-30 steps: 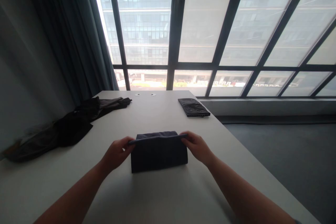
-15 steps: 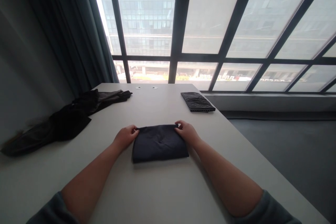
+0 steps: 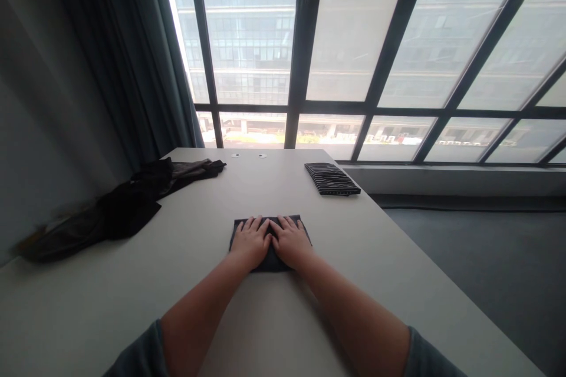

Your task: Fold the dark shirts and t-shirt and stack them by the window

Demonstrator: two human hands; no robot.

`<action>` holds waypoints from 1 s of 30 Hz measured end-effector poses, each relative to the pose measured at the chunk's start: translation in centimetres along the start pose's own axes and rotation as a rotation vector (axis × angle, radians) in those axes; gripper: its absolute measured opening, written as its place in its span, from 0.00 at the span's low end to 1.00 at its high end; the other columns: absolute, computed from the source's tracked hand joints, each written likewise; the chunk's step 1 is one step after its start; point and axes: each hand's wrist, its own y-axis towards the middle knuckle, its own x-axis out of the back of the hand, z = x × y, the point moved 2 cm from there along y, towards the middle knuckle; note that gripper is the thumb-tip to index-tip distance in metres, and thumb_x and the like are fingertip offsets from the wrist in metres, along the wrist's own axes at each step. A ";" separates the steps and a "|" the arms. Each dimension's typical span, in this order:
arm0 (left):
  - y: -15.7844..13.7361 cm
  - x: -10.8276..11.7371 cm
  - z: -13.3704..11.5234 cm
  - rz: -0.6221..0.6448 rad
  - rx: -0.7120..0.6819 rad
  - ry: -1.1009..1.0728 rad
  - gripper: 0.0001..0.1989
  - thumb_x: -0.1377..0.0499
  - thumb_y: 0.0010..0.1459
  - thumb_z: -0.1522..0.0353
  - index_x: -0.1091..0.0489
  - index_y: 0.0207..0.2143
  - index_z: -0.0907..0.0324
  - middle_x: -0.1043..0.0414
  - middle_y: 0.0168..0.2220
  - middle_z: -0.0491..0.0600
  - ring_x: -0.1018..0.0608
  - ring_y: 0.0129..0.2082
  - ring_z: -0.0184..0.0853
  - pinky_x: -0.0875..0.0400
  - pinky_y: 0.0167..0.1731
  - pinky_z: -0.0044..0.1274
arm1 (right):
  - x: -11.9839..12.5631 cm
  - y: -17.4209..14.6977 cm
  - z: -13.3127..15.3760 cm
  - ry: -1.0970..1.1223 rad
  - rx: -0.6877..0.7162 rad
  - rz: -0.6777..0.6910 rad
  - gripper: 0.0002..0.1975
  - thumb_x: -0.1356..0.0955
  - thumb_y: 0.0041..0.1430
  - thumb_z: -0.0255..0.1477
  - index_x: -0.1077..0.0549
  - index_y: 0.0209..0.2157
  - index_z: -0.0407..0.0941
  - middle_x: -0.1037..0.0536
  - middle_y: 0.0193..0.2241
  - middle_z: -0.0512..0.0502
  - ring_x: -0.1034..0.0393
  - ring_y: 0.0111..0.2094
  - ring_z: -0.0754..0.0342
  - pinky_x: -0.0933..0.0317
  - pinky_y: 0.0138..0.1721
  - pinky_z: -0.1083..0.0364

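Note:
A dark navy folded garment [image 3: 272, 260] lies flat on the white table in front of me. My left hand [image 3: 251, 242] rests palm down on its left half, fingers stretched out and a little apart. On the right half lies my right hand [image 3: 290, 241], also flat with spread fingers. The two hands nearly meet at the middle of the cloth and cover much of it. Which kind of garment it is, I cannot tell.
A folded black-and-white striped cloth [image 3: 331, 179] lies near the table's right edge. Dark clothes [image 3: 128, 206] are heaped along the left side. Two round white fittings sit at the far end of the white table [image 3: 198, 300]. Behind it stand a curtain [image 3: 128, 59] and tall windows.
Both hands have let go of the far corners of the folded garment and moved inward. They now lie flat on top of it. The view has tilted slightly up.

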 end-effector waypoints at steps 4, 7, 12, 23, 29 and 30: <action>0.1 -1.8 1.1 0.098 0.037 -0.021 0.28 0.51 0.73 0.57 0.42 0.72 0.52 0.45 0.73 0.54 0.40 0.72 0.50 0.48 0.69 0.46 | -0.9 0.5 -2.1 0.036 -0.082 0.093 0.32 0.41 0.73 0.43 0.44 0.73 0.48 0.50 0.74 0.41 0.58 0.75 0.40 0.64 0.72 0.38; -0.1 -1.9 2.4 0.093 0.062 -0.038 0.29 0.53 0.73 0.57 0.43 0.72 0.54 0.46 0.73 0.54 0.43 0.73 0.48 0.49 0.70 0.45 | -0.9 0.7 -3.0 0.056 -0.119 0.112 0.33 0.43 0.73 0.44 0.45 0.74 0.45 0.54 0.75 0.40 0.61 0.75 0.40 0.65 0.72 0.39; -0.4 -2.3 4.6 0.126 0.143 -0.056 0.30 0.56 0.73 0.59 0.43 0.72 0.60 0.49 0.74 0.55 0.46 0.74 0.50 0.46 0.69 0.47 | -1.1 0.9 -3.3 0.093 -0.184 0.136 0.35 0.44 0.73 0.44 0.49 0.74 0.42 0.57 0.75 0.39 0.64 0.76 0.42 0.67 0.73 0.39; -2.1 -1.7 11.9 0.164 0.121 -0.094 0.29 0.59 0.73 0.63 0.46 0.73 0.56 0.48 0.74 0.54 0.46 0.74 0.45 0.51 0.70 0.47 | -0.8 0.4 -10.4 0.249 -0.019 0.134 0.31 0.42 0.73 0.37 0.45 0.73 0.44 0.53 0.75 0.43 0.66 0.76 0.42 0.64 0.73 0.39; -5.9 -0.4 14.0 0.025 0.031 -0.177 0.28 0.52 0.67 0.63 0.35 0.68 0.57 0.33 0.67 0.55 0.32 0.68 0.46 0.41 0.68 0.44 | 0.5 -3.8 -14.0 0.277 0.097 -0.055 0.29 0.39 0.65 0.26 0.34 0.67 0.45 0.29 0.64 0.39 0.39 0.68 0.44 0.49 0.71 0.40; -6.4 -0.1 13.9 0.011 0.006 -0.200 0.27 0.50 0.66 0.63 0.33 0.66 0.57 0.30 0.65 0.55 0.28 0.65 0.46 0.38 0.66 0.42 | 0.7 -4.5 -13.9 0.276 0.089 -0.050 0.29 0.39 0.65 0.26 0.32 0.67 0.46 0.23 0.59 0.39 0.31 0.62 0.45 0.45 0.69 0.41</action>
